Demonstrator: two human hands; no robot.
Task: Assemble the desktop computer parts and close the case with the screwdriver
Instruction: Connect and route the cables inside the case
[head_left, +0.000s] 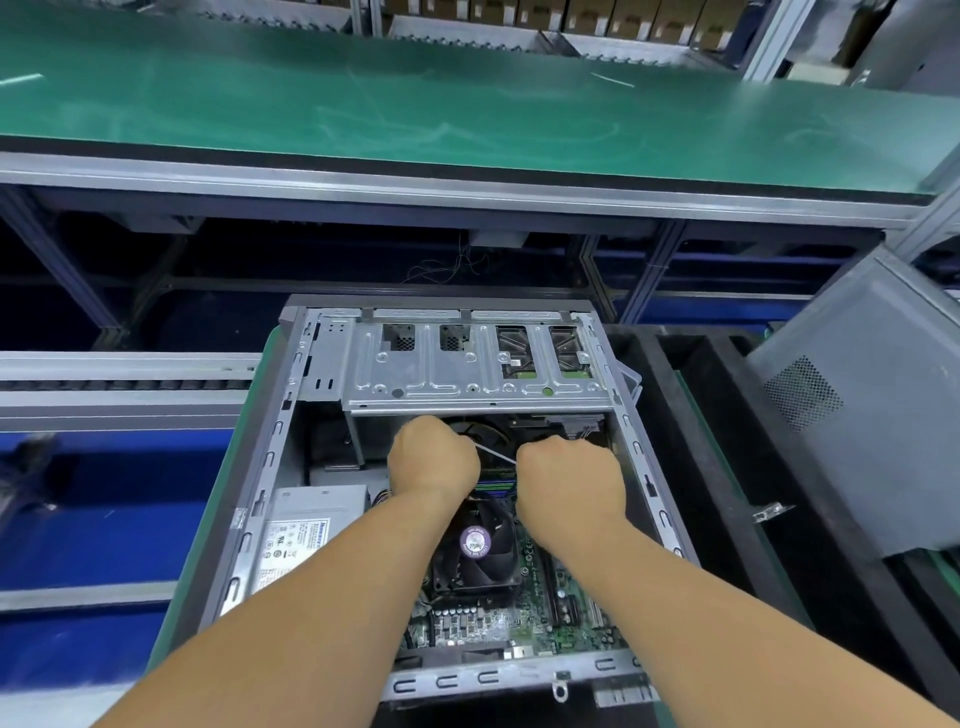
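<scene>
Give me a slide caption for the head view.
Both hands, left and right, grip a thin white strip inside the open computer case.

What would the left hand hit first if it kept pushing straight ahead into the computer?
Probably the underside or front edge of the metal drive cage, just beyond the left hand. Depth is unclear; it might pass beneath to the black fan there.

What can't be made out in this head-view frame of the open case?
- Fingers of the left hand and right hand: curled under, hidden by the backs of the hands.
- Thin white strip between the hands: both ends hidden, identity unclear.
- Power supply label: print too small.
- Motherboard: partly covered by forearms.
- Screwdriver: not in view.
</scene>
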